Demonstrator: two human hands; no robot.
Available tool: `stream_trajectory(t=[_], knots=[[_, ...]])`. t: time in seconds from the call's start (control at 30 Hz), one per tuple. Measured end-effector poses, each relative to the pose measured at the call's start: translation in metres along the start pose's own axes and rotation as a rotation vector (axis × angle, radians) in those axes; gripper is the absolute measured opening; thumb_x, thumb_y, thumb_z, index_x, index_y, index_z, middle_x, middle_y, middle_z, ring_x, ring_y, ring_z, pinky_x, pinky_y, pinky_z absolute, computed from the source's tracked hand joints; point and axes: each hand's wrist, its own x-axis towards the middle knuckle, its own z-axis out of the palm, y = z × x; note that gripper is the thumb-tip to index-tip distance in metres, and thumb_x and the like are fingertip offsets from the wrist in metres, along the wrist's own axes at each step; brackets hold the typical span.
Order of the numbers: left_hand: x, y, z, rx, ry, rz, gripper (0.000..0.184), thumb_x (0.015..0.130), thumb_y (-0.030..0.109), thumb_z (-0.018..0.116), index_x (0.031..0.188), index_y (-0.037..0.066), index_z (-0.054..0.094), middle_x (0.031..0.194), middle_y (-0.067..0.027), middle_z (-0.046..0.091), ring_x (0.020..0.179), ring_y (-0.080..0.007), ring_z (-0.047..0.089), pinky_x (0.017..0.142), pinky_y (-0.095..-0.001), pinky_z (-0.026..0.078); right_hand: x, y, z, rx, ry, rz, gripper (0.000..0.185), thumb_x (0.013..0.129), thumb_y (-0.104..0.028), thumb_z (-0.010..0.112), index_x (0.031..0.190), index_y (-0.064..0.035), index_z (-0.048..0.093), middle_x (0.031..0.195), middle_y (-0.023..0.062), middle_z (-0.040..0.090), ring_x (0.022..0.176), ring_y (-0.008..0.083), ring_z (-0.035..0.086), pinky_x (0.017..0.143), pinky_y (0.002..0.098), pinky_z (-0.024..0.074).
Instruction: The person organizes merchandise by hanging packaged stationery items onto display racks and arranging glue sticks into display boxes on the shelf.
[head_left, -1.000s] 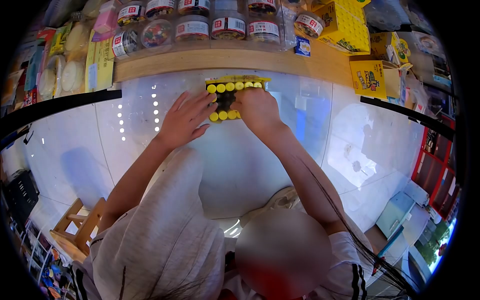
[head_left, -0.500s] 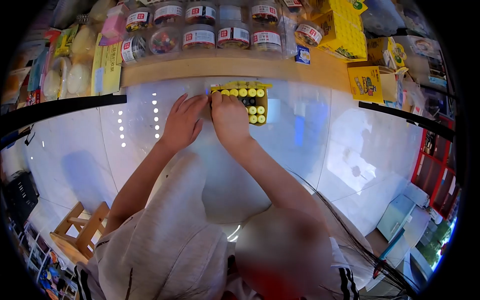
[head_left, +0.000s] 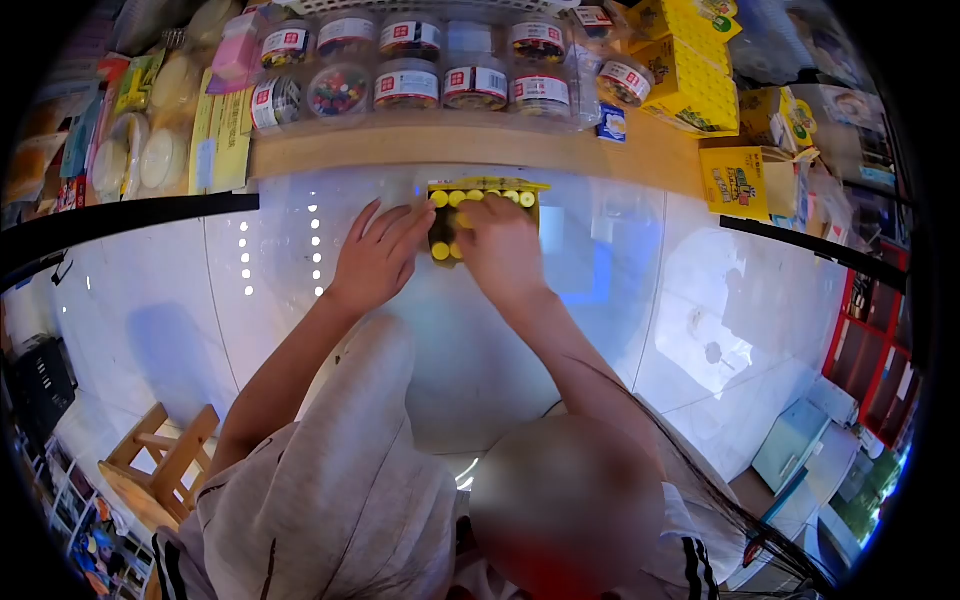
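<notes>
A small open box (head_left: 541,222) of yellow-capped tubes (head_left: 441,251) lies on the pale, shiny floor, its printed flap raised along the far side. Yellow round ends stand in rows, with a dark gap at the left of the middle. My right hand (head_left: 503,250) is over the box's right half, its fingers bent down and closed on a yellow-capped tube, mostly hidden by the fingers. My left hand (head_left: 375,262) rests beside the box's left edge, fingers spread and holding nothing.
A wooden shelf edge (head_left: 480,149) runs beyond the box, bearing clear jars (head_left: 407,84) of colourful bits. Yellow cartons (head_left: 692,85) are stacked to the right, with an opened yellow box (head_left: 733,183) nearby. A wooden stool (head_left: 160,462) stands at lower left.
My right hand has moved right across the box, uncovering tubes and a dark gap on its left side. My left hand stays by the box's left edge. The view has shifted slightly.
</notes>
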Motion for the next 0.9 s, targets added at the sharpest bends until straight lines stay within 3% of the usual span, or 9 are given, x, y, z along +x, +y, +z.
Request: stream_trajectory(t=[0.2, 0.4, 0.6, 0.8, 0.9], knots=[[-0.001, 0.0, 0.009, -0.005, 0.019, 0.009, 0.053, 0.067, 0.004, 0.056, 0.12, 0.008, 0.047, 0.128, -0.0026, 0.044, 0.106, -0.0206, 0.046, 0.099, -0.0426, 0.031, -0.008, 0.019, -0.011, -0.076, -0.111, -0.093, 0.006, 0.065, -0.008, 0.06, 0.071, -0.0066, 0.062, 0.071, 0.0059, 0.055, 0.079, 0.0219, 0.053, 0.067, 0.0331, 0.0437], [-0.002, -0.002, 0.009, 0.012, 0.024, 0.021, 0.053, 0.068, 0.006, 0.058, 0.12, 0.009, 0.047, 0.127, -0.0021, 0.043, 0.105, -0.0209, 0.046, 0.098, -0.0423, 0.032, 0.002, 0.01, -0.004, -0.263, -0.243, -0.215, 0.009, 0.065, -0.007, 0.056, 0.07, -0.005, 0.063, 0.077, 0.0087, 0.056, 0.079, 0.0233, 0.053, 0.068, 0.0333, 0.0441], [-0.004, -0.002, 0.014, -0.006, 0.046, 0.014, 0.053, 0.068, 0.006, 0.058, 0.12, 0.008, 0.047, 0.127, -0.0025, 0.043, 0.104, -0.022, 0.046, 0.098, -0.0426, 0.032, -0.002, 0.001, 0.001, -0.326, -0.207, -0.158, 0.007, 0.061, -0.006, 0.057, 0.063, -0.0028, 0.063, 0.077, 0.0119, 0.056, 0.081, 0.0241, 0.053, 0.066, 0.033, 0.0442], [-0.002, -0.003, 0.013, -0.009, 0.019, 0.027, 0.053, 0.067, 0.005, 0.058, 0.119, 0.007, 0.047, 0.128, -0.0035, 0.043, 0.105, -0.0224, 0.046, 0.097, -0.0432, 0.032, 0.0, 0.008, 0.007, -0.313, -0.255, -0.07, 0.006, 0.063, -0.01, 0.059, 0.064, -0.0073, 0.064, 0.071, 0.0084, 0.058, 0.074, 0.0231, 0.056, 0.065, 0.033, 0.0427], [-0.002, -0.001, 0.014, 0.009, 0.031, 0.02, 0.056, 0.066, 0.008, 0.058, 0.12, 0.009, 0.047, 0.129, 0.0005, 0.042, 0.105, -0.0199, 0.044, 0.099, -0.0415, 0.031, 0.008, -0.009, 0.002, -0.465, -0.436, 0.044, 0.007, 0.066, -0.011, 0.058, 0.065, -0.011, 0.065, 0.065, 0.0049, 0.06, 0.068, 0.0219, 0.058, 0.066, 0.0335, 0.0415]])
